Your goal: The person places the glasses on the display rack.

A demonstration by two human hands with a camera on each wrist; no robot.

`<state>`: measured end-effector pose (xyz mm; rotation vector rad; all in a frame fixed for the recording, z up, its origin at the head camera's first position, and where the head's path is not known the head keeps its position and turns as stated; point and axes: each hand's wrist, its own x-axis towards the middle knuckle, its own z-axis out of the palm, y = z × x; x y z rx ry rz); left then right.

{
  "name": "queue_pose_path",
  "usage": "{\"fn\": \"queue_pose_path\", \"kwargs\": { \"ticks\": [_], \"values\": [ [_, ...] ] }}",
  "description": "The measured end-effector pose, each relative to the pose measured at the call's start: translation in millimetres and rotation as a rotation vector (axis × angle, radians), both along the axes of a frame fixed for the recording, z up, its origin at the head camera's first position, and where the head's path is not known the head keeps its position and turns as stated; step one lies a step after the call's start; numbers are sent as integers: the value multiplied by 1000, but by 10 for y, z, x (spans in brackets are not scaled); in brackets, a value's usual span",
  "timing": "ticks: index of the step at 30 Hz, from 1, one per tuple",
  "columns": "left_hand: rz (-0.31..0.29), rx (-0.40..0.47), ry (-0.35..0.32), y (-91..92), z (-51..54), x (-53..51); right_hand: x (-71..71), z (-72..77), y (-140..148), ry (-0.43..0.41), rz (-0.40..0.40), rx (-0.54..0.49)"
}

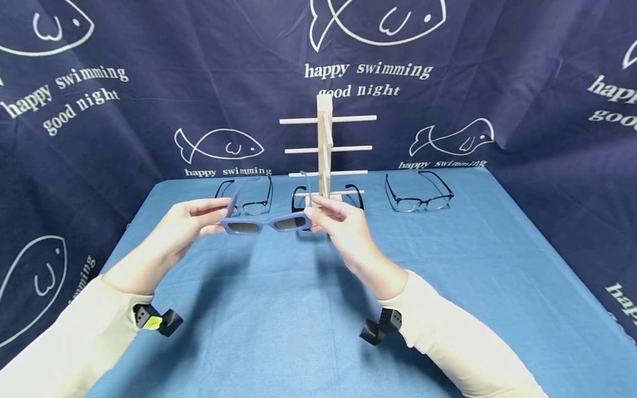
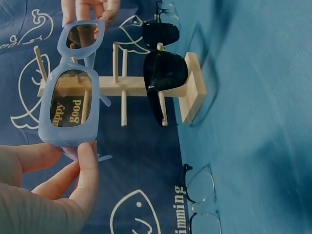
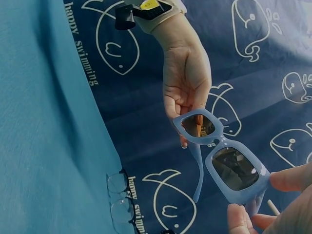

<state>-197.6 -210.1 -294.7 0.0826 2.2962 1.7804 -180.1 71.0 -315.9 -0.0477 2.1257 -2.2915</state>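
Both hands hold a pair of blue-framed sunglasses point(image 1: 267, 223) with dark lenses, raised above the table in front of a wooden stand point(image 1: 324, 110). My left hand point(image 1: 186, 224) pinches the frame at its left end, and my right hand point(image 1: 343, 224) pinches the opposite end. The temples are unfolded and point toward the stand. Through the lens in the left wrist view, the stand and backdrop lettering show. Black sunglasses point(image 2: 165, 70) hang on the stand's lowest rod, partly hidden behind my right hand in the head view.
Clear-lens glasses with dark frames point(image 1: 420, 203) lie at the right back of the blue table point(image 1: 278, 331). Another clear-lens pair point(image 1: 256, 208) lies at the left back, partly behind the blue sunglasses. A dark fish-print cloth point(image 1: 239, 72) hangs behind the stand.
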Motion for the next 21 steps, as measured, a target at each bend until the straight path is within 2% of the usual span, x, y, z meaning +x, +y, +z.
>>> {"fn": "queue_pose_path", "kwargs": {
  "ticks": [9, 21],
  "values": [
    [-4, 4, -14, 154, 2, -83, 17, 6, 106, 12, -47, 4],
    [-9, 19, -8, 255, 15, -112, 59, 30, 197, 28, -69, 2]
  ]
}}
